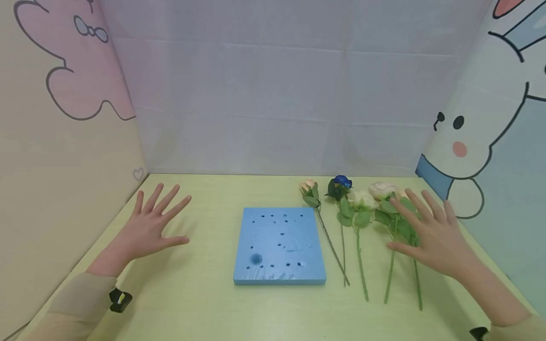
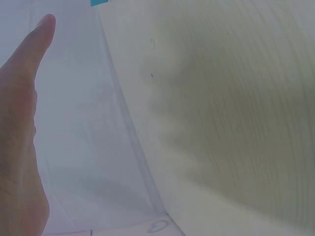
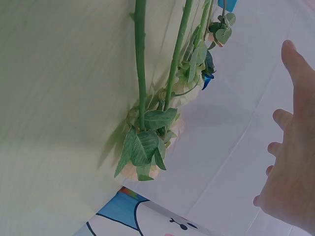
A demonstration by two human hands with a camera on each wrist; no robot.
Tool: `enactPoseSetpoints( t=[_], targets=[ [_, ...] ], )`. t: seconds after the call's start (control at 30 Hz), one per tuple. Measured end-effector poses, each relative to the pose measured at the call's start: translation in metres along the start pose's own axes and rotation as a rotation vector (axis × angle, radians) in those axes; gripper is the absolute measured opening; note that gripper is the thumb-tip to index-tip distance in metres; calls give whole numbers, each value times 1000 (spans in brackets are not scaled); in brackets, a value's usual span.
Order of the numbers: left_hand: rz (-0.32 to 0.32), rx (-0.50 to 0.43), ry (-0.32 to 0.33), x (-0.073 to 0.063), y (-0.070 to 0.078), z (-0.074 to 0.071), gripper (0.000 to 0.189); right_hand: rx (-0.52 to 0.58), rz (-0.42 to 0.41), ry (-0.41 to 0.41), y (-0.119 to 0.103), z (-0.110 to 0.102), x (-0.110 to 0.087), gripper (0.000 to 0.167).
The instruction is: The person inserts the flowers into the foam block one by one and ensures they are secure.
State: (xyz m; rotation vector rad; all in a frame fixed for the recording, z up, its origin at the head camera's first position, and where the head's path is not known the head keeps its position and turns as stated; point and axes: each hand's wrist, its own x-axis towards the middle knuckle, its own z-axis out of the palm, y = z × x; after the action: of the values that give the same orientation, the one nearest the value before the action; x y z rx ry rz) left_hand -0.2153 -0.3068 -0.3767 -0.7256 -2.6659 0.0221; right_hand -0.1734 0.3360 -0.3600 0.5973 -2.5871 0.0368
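My left hand [image 1: 149, 229] hovers over the left part of the table with fingers spread and nothing in it. On the right, my right hand [image 1: 439, 239] is also spread, overlapping the rightmost flowers in the head view. A blue foam block [image 1: 266, 241] dotted with holes lies between the hands. Right of it lie artificial roses in a row: a peach rose [image 1: 307, 184], a dark blue rose [image 1: 342, 181], a cream rose [image 1: 362, 200] and a pale pink rose [image 1: 382, 189]. Another stem [image 1: 418, 284] runs out below the right hand. In the right wrist view, green leaves [image 3: 145, 146] show beside the hand.
The pale yellow table [image 1: 192, 308] meets a light grey cloth backdrop [image 1: 277, 94] at its far edge. Side panels with cartoon drawings stand at left and right, including a white rabbit [image 1: 477, 118]. Dark wrist devices [image 1: 121, 300] sit at both cuffs.
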Motion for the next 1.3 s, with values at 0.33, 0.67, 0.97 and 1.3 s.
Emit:
enactPoseSetpoints(
  t=[0.33,0.67,0.97,1.3],
  targets=[
    [-12,-47,-26,2,9,-1,95,26,-15,-34,-9,6,9,101],
    [-19,-84,-40,3,16,0,95,25,-43,-51,-18,11,17,102],
    [-21,-126,-57,5,21,6,93,21,-115,-1,-23,21,24,96],
    [-26,-168,-64,8,32,12,90,22,-158,6,-37,30,33,93]
  ],
)
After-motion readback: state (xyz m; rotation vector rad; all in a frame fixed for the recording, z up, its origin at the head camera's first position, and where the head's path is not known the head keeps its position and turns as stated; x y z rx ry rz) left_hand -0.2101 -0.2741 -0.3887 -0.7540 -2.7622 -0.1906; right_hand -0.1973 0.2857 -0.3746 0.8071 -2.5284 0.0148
